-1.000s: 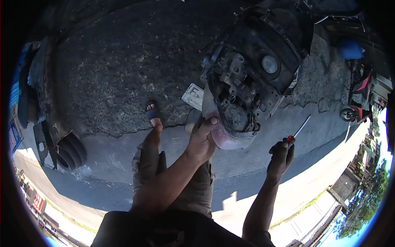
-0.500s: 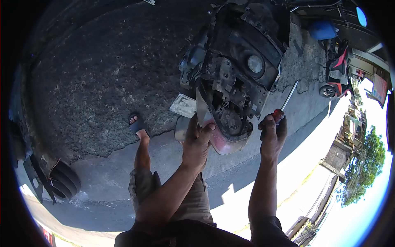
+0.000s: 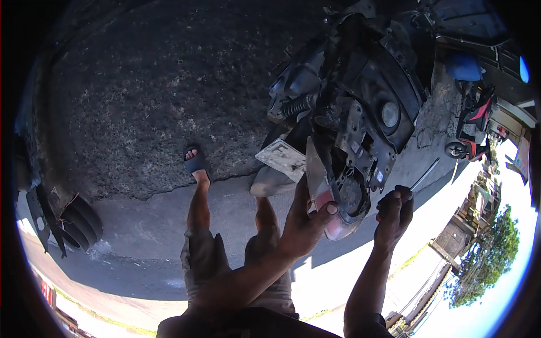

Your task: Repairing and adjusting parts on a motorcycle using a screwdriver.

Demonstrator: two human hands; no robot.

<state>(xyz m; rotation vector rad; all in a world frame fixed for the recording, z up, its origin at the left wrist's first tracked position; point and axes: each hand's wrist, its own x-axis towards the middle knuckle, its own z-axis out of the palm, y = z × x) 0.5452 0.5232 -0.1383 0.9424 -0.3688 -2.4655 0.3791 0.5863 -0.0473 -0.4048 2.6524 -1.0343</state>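
Note:
In front of me is the rear of a partly stripped black motorcycle (image 3: 366,84), with bare bracket and frame parts showing. My left hand (image 3: 304,228) is closed on the red and clear tail light (image 3: 339,226) at its near end. The thumb lies on top of the lens, and the other fingers are partly hidden beside it. My right hand (image 3: 393,217), right of the tail light and apart from it, is closed round a screwdriver (image 3: 425,175). Its metal shaft points up and to the right, away from the motorcycle. The hand covers most of the handle.
A pale licence plate (image 3: 283,159) juts out left of the tail light. Black curved parts (image 3: 79,222) lie at the far left. A red and black scooter (image 3: 472,127) and a blue container (image 3: 463,67) stand at the right. Rough dark ground (image 3: 129,124) meets smoother concrete under my feet.
My view has shifted, so the motorcycle appears farther right and lower. My right hand has turned, tilting the screwdriver shaft further right. My left hand keeps hold of the tail light.

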